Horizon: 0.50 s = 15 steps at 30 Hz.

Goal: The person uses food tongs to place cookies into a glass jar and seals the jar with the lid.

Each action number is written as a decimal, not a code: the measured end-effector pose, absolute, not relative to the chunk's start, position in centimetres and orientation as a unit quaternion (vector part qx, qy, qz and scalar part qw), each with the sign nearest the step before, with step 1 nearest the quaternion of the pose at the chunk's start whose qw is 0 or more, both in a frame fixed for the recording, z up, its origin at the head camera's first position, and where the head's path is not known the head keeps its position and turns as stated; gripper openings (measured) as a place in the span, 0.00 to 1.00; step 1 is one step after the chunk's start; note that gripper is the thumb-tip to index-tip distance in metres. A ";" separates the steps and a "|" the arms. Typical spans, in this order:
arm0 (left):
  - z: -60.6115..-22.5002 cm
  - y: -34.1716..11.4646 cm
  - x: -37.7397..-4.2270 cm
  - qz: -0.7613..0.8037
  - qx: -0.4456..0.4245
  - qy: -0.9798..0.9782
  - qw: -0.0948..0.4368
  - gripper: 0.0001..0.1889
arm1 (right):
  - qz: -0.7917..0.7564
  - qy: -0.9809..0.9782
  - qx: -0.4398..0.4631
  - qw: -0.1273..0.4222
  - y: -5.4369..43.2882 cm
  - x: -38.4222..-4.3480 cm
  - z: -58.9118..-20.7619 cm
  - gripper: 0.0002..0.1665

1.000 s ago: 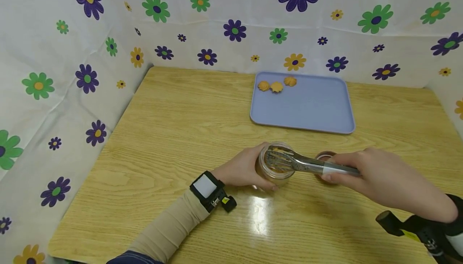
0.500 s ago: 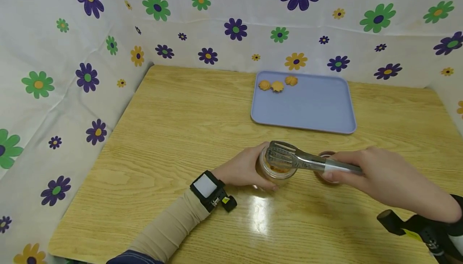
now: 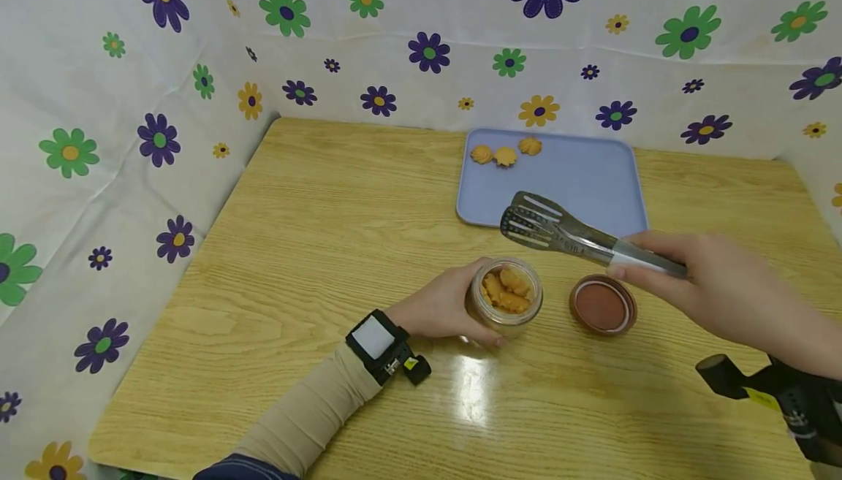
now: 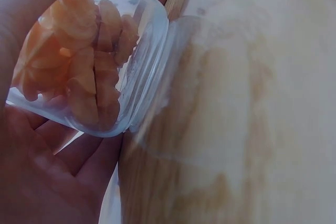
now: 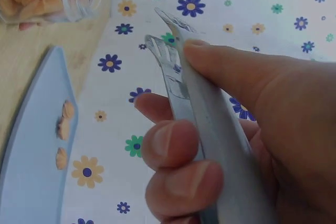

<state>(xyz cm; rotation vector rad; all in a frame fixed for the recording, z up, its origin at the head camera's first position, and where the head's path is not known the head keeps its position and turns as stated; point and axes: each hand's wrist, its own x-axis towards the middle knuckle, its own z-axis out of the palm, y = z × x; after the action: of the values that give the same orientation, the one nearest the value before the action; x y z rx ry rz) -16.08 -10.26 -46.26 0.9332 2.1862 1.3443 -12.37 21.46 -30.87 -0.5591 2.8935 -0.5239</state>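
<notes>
My left hand (image 3: pixel 450 305) is wrapped round a clear glass jar (image 3: pixel 479 310) standing on the table. Piped, swirl-shaped cookies (image 3: pixel 508 291) fill the jar and show through its wall in the left wrist view. My right hand (image 3: pixel 710 283) grips a pair of metal serving tongs (image 3: pixel 579 237) with slotted ends. The tongs hang above the front edge of the blue tray (image 3: pixel 585 173). Their tips stand slightly apart in the right wrist view, and I see no cookie between them. Three cookies (image 3: pixel 505 156) lie at the tray's back left.
A round brown lid (image 3: pixel 601 306) lies on the table right of the jar, under my right hand's side. The wooden table (image 3: pixel 316 231) meets a white flowered cloth (image 3: pixel 395 27) at the back and left.
The tongs have lifted out of the jar's mouth and moved up and back toward the tray with my right hand. The lid and jar contents now show. My left hand stays put.
</notes>
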 end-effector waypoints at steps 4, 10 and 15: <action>-46.3 -10.3 -16.1 0.483 0.337 0.782 0.203 0.52 | -0.188 0.967 -0.165 0.055 21.2 -13.8 -30.4 0.37; -46.4 -10.3 -16.1 0.483 0.338 0.782 0.202 0.52 | -0.197 0.971 -0.131 0.047 20.6 -17.1 -30.8 0.45; -46.4 -10.3 -16.1 0.484 0.337 0.782 0.201 0.52 | -0.173 0.976 -0.130 0.013 20.2 -20.7 -33.0 0.45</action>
<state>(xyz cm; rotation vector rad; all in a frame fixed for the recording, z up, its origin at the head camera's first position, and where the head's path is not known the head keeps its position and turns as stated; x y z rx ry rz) -16.10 -10.27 -46.38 0.9424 2.1865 1.3512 -20.65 20.21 -32.99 -0.4057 3.0414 -0.5397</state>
